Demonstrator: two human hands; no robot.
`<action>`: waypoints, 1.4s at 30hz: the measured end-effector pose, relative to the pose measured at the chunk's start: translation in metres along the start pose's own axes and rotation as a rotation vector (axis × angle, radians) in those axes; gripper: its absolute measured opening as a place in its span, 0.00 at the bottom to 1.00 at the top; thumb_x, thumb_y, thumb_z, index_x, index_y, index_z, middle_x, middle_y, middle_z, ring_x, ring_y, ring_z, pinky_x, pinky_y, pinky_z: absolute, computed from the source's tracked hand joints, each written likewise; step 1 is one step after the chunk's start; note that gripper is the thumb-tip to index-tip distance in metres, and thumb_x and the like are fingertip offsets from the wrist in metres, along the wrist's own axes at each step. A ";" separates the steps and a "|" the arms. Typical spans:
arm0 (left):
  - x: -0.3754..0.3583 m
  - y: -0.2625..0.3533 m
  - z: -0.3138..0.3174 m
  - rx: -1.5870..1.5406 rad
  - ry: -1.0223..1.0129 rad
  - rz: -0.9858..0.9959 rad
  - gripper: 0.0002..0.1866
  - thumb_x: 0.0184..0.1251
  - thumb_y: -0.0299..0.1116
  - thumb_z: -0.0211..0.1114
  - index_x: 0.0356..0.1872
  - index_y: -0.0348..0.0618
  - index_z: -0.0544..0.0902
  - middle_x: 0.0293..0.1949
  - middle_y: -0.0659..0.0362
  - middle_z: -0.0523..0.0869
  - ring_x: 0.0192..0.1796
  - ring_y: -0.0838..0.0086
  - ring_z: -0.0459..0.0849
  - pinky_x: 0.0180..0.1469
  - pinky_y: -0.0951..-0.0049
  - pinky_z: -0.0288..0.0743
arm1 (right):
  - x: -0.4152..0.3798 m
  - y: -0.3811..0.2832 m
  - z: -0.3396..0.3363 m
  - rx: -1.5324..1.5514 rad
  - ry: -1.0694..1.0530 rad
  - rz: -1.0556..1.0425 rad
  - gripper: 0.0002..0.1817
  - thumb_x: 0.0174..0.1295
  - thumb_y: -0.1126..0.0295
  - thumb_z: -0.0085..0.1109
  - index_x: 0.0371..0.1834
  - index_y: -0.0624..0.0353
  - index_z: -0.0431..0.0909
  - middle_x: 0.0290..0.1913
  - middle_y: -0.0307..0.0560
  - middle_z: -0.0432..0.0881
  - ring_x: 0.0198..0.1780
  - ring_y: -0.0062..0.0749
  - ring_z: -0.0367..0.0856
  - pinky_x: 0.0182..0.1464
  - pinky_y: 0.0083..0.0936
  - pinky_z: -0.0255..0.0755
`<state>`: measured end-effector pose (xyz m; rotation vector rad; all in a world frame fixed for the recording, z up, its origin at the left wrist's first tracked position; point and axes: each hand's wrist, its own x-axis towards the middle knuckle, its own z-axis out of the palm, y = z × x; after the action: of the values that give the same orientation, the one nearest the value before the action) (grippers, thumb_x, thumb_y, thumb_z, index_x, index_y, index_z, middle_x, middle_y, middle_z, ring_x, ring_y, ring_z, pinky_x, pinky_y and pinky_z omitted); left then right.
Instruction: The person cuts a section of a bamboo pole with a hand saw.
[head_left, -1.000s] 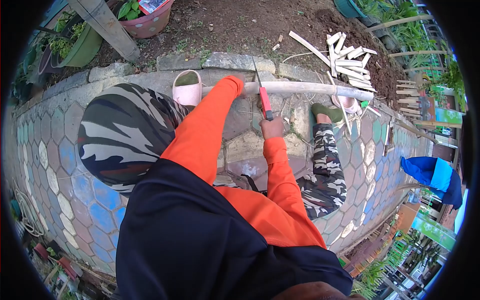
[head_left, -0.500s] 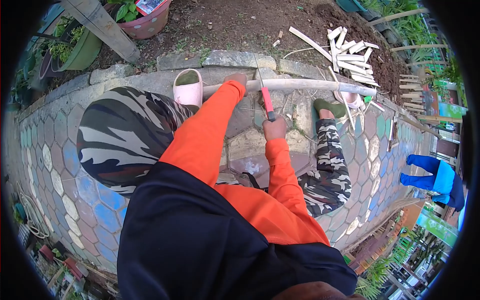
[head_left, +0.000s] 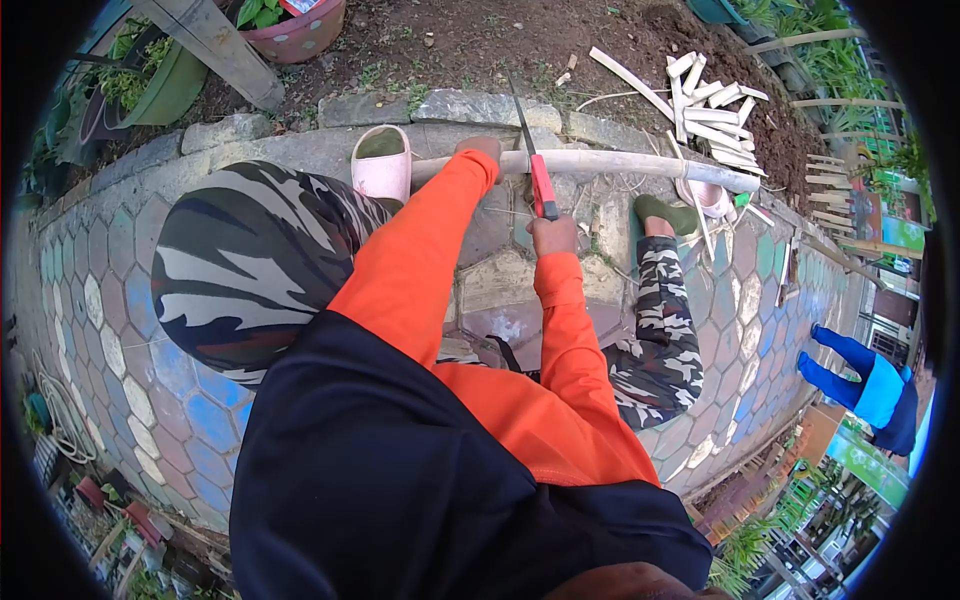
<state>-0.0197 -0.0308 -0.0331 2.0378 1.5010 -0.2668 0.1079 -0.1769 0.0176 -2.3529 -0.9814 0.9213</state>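
Two planted pots in the head view, both beyond the pole [head_left: 620, 165] and off to its left: a pink pot [head_left: 300, 38] with green leaves and a printed packet, and a green pot [head_left: 165, 95] full of small-leaved growth. Also a teal container [head_left: 716, 10], well beyond the pole's right part, cut by the view's edge, contents impossible to tell. At the pole's left end, a pink clog [head_left: 381, 175] with green showing in its opening.

Grips the saw [head_left: 541, 185] by its red handle, right hand [head_left: 553, 236] on the near side of the pole, fingers curled shut round the grip, blade lying across the pole. Clamps the pole with the left hand [head_left: 482, 150], just left of the blade, fingers closed over it, tips hidden.

Compared with half a second ago, has pushed the saw farther out, bringing the handle's front up to the pole and the right hand closer to it.
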 end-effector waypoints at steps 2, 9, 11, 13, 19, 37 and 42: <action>0.001 0.000 -0.003 -0.013 -0.014 0.024 0.18 0.42 0.36 0.69 0.39 0.44 0.85 0.40 0.49 0.86 0.44 0.58 0.85 0.47 0.63 0.78 | 0.007 0.009 0.005 -0.026 0.057 -0.033 0.12 0.37 0.68 0.58 0.21 0.69 0.78 0.24 0.67 0.79 0.32 0.58 0.80 0.40 0.41 0.71; 0.003 0.004 0.004 0.004 -0.005 0.014 0.18 0.42 0.37 0.69 0.39 0.45 0.85 0.41 0.50 0.86 0.44 0.59 0.85 0.47 0.63 0.78 | -0.021 0.016 -0.014 -0.038 -0.043 -0.053 0.12 0.40 0.69 0.54 0.24 0.69 0.78 0.24 0.68 0.78 0.32 0.60 0.79 0.39 0.43 0.70; 0.005 0.001 0.004 -0.009 0.002 0.019 0.19 0.43 0.37 0.69 0.40 0.44 0.85 0.41 0.50 0.85 0.45 0.59 0.85 0.47 0.63 0.78 | -0.023 -0.020 -0.017 -0.073 0.037 -0.100 0.12 0.41 0.69 0.53 0.24 0.69 0.78 0.25 0.69 0.78 0.32 0.62 0.79 0.38 0.44 0.70; 0.002 0.001 0.002 -0.006 -0.004 0.003 0.18 0.43 0.37 0.69 0.39 0.44 0.85 0.41 0.50 0.85 0.44 0.59 0.85 0.47 0.63 0.78 | -0.003 -0.016 -0.005 -0.039 -0.009 -0.086 0.12 0.41 0.69 0.52 0.25 0.68 0.79 0.25 0.70 0.78 0.33 0.62 0.79 0.38 0.45 0.70; 0.008 0.000 -0.001 -0.009 0.000 -0.011 0.18 0.43 0.37 0.68 0.39 0.44 0.85 0.41 0.49 0.85 0.44 0.58 0.85 0.47 0.63 0.78 | -0.024 0.012 -0.007 -0.020 -0.008 -0.076 0.12 0.39 0.69 0.55 0.23 0.67 0.79 0.24 0.68 0.78 0.33 0.60 0.80 0.39 0.43 0.71; 0.005 0.001 0.008 0.011 0.005 -0.012 0.18 0.43 0.37 0.69 0.40 0.45 0.85 0.42 0.50 0.85 0.45 0.59 0.84 0.48 0.63 0.78 | 0.032 0.000 0.016 -0.077 0.068 -0.063 0.12 0.41 0.68 0.54 0.24 0.67 0.78 0.25 0.67 0.78 0.34 0.61 0.79 0.40 0.44 0.70; 0.007 0.002 0.004 0.014 -0.006 0.002 0.18 0.43 0.36 0.68 0.39 0.45 0.85 0.41 0.50 0.86 0.45 0.60 0.84 0.47 0.63 0.78 | -0.027 0.023 -0.005 -0.003 0.037 -0.152 0.12 0.41 0.69 0.54 0.23 0.69 0.78 0.23 0.68 0.77 0.32 0.62 0.79 0.38 0.43 0.71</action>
<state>-0.0149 -0.0279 -0.0391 2.0473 1.4979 -0.2828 0.1076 -0.2129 0.0189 -2.2538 -1.1297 0.8151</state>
